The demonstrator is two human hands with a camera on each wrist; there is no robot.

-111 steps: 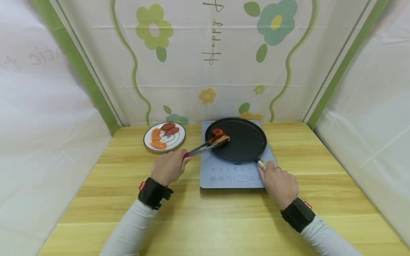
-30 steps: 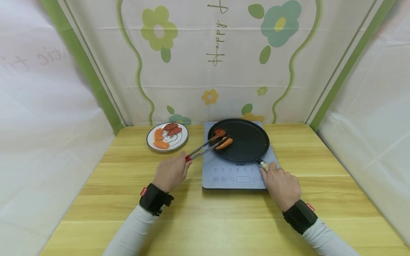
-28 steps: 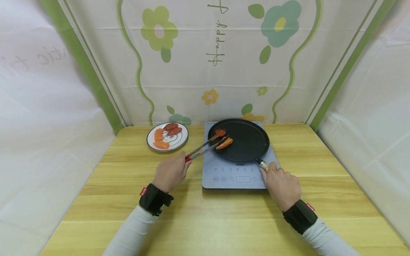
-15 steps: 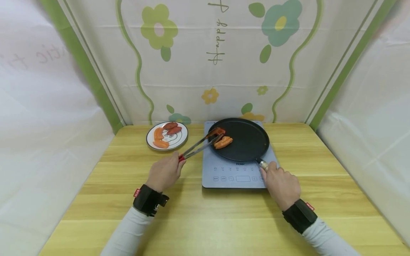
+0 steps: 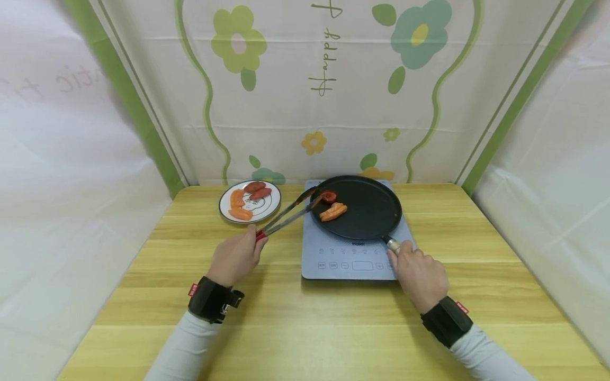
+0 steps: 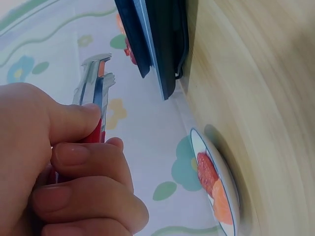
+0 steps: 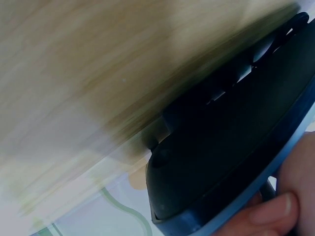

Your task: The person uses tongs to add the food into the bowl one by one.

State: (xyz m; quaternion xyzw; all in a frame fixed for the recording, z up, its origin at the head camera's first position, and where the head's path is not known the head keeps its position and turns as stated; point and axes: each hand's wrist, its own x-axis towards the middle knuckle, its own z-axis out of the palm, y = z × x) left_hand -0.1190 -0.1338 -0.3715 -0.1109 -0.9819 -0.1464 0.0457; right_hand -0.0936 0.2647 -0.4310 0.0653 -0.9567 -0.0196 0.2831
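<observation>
My left hand point(image 5: 234, 257) grips red-handled metal tongs point(image 5: 296, 215); the tong tips are spread, with no food between them, over the pan's left edge. My right hand point(image 5: 421, 275) is wrapped round the handle point(image 5: 393, 246) of a flat black frying pan point(image 5: 367, 209). On the pan's left side lies an orange, striped piece of food point(image 5: 333, 211) that looks like salmon. Just behind it sits a rounded dark red piece point(image 5: 329, 197), near one tong tip. The left wrist view shows the fingers point(image 6: 88, 162) curled about the tongs.
Under the pan is a pale blue-grey induction cooktop point(image 5: 324, 259). A rimmed white plate point(image 5: 267, 214) to its left bears orange pieces point(image 5: 240, 213) and dark red pieces point(image 5: 260, 193). A flowered cloth point(image 5: 276, 106) hangs behind the wooden table point(image 5: 333, 328).
Earlier the tongs held the orange piece; they have spread and let it down in the pan. Since then my left hand has drawn the tongs back leftward. My right hand stays on the handle.
</observation>
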